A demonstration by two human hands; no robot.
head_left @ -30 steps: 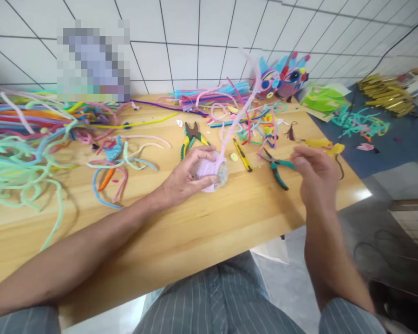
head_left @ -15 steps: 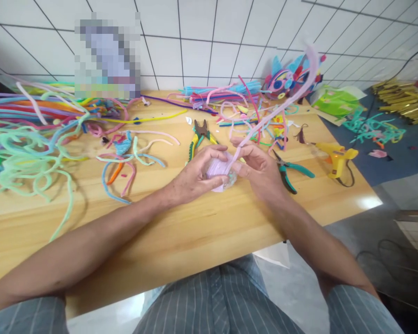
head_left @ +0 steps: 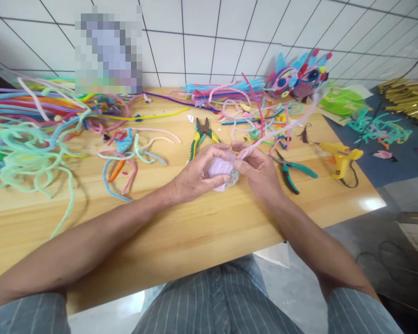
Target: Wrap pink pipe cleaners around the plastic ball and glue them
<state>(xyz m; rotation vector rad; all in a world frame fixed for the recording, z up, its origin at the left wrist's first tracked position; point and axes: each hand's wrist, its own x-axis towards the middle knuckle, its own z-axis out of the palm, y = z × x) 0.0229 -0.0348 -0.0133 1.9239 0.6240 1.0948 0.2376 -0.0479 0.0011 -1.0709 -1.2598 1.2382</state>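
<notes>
Near the middle of the wooden table, a small rounded piece wrapped in lilac strands (head_left: 221, 170) sits in my left hand (head_left: 202, 172), between its thumb and fingers. Part of the piece at its right looks clear and uncovered. My right hand (head_left: 258, 168) pinches a pale lilac fuzzy stem (head_left: 270, 134) beside the piece. The stem's free length reaches up and right, its far end blurred. Green-and-yellow pliers (head_left: 202, 132) lie just beyond my left hand, and teal-handled pliers (head_left: 291, 170) lie right of my right hand.
Colourful fuzzy stems (head_left: 31, 139) spread across the table's left. More stems (head_left: 226, 93) lie at the back, near a blue-and-red decorated figure (head_left: 294, 76). A yellow glue gun (head_left: 341, 157) rests at the right edge. White tiles (head_left: 198, 55) rise behind.
The free length of the lilac stem has swung lower and to the right. Both hands keep nearly the same place and hold. The view has shifted slightly.
</notes>
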